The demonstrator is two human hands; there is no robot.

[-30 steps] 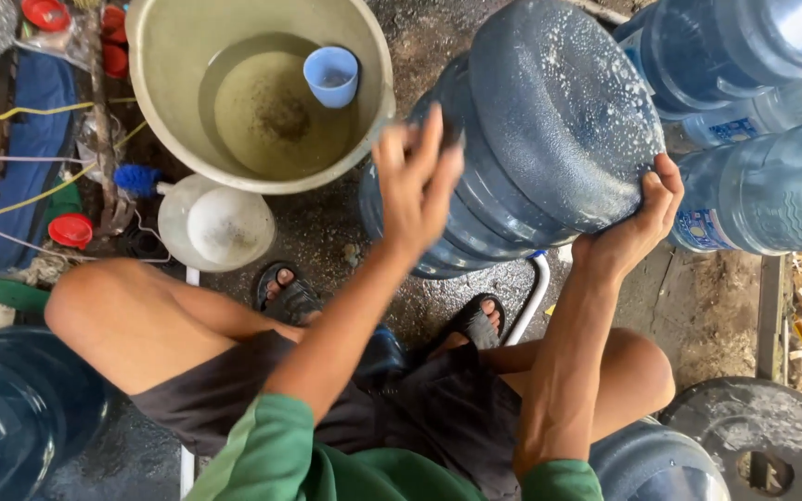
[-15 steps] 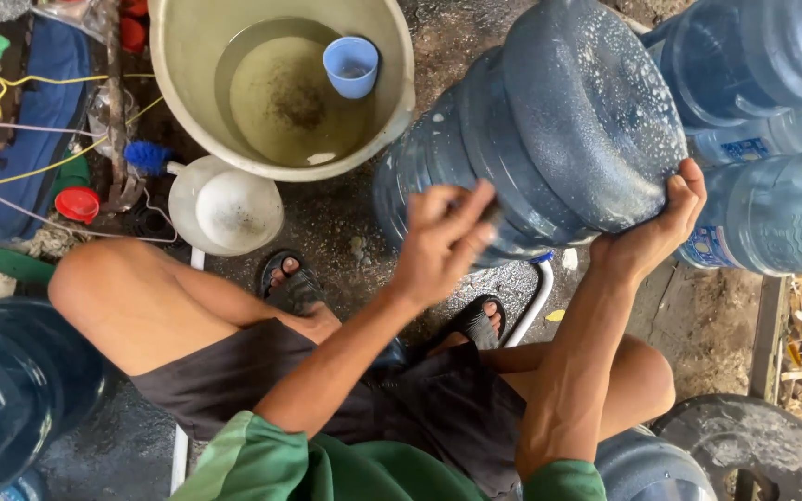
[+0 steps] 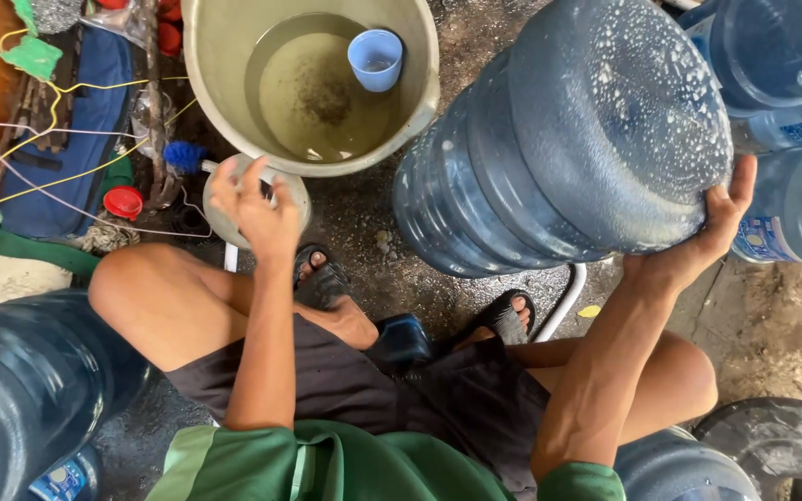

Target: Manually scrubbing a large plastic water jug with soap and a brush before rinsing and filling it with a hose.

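A big blue water jug (image 3: 559,139), wet with soapy droplets, is tilted on its side above the ground in front of me. My right hand (image 3: 698,241) grips its lower edge at the base and holds it up. My left hand (image 3: 252,209) is off the jug and hovers over a white funnel-like bowl (image 3: 297,188) beside a beige bucket (image 3: 201,74), fingers loosely spread, nothing visibly in them. A blue-bristled brush (image 3: 183,155) lies just left of that hand. My knees and sandalled feet are below the jug.
The bucket holds murky water and a floating blue cup (image 3: 375,58). More blue jugs stand at the right (image 3: 791,213) and lower left (image 3: 30,390). A red cap (image 3: 123,201), a blue bag (image 3: 76,130) and cords lie at the left on wet ground.
My left hand has left the jug's side and swung left and down to the white bowl. The right hand alone keeps holding the jug.
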